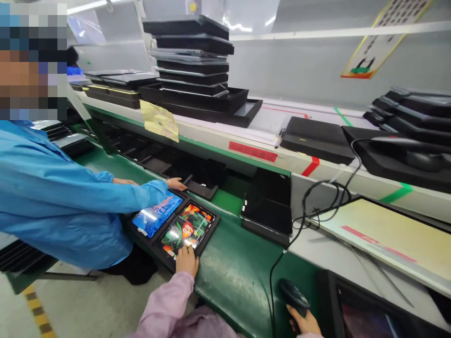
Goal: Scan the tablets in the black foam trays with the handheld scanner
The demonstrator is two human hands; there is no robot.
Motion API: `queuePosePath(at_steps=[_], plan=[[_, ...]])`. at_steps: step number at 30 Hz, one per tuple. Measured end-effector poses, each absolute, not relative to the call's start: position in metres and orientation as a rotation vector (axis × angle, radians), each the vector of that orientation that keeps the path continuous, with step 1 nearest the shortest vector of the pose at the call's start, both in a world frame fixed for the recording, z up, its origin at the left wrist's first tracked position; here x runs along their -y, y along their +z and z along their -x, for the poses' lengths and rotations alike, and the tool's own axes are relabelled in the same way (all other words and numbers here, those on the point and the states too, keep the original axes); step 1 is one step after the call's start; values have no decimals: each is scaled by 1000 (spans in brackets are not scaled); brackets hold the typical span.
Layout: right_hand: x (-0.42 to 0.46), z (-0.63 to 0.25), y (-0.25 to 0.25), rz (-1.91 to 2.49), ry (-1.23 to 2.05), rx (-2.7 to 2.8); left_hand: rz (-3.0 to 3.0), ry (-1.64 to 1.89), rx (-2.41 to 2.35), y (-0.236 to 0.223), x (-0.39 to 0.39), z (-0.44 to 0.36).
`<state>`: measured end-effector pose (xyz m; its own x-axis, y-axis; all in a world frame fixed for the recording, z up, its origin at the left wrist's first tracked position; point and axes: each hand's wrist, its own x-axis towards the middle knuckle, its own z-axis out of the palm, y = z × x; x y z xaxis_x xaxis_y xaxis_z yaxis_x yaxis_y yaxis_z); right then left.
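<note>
My left hand (187, 261) rests on the lower edge of a tablet (188, 228) whose lit screen shows an orange and green picture. Its fingertips touch the screen's near edge. That tablet lies in a black foam tray (207, 233), beside a second tablet (158, 213) with a blue lit screen. In the lower right, my right hand (306, 323) grips a dark handheld barcode scanner (293, 295), held over the green bench mat (243, 267). A co-worker's hand (176, 183) in a blue sleeve reaches to the tray's far side.
Two dark tablets (268, 202) lie in a tray near the shelf. A black cable (310, 211) hangs from the shelf. Foam trays are stacked (193, 70) above. Another tray (331, 300) holds a dark screen at right. The co-worker in blue (70, 188) stands at left.
</note>
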<state>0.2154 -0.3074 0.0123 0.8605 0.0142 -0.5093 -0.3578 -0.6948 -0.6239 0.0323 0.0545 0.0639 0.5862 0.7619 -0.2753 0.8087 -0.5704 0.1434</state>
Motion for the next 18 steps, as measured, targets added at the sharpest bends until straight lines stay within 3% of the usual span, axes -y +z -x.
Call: queuePosePath(at_steps=[10, 18], plan=[[346, -124, 25, 1900, 716, -548, -2538, -528, -949, 57, -38, -77], [348, -102, 63, 1696, 889, -502, -2339, -635, -293, 51, 85, -103]])
